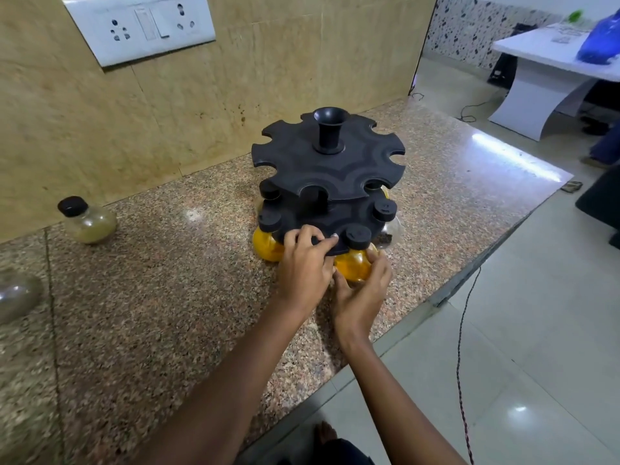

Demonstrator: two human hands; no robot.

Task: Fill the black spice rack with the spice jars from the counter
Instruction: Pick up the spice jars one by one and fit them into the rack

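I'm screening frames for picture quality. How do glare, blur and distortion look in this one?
Head view: bright glare streaks lie on the polished speckled granite counter and spots on the floor tiles; the blue plastic bag at top right and the clear jar at the left edge are smeared; wide-angle bending curves the white socket plate; the black two-tier spice rack stays fairly sharp.

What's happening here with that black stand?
A person is loading jars into a black spice rack on the counter. The left hand holds the lower tier's edge, and the right hand cups a yellow jar hanging there. The top tier is empty; a beige jar waits by the wall.
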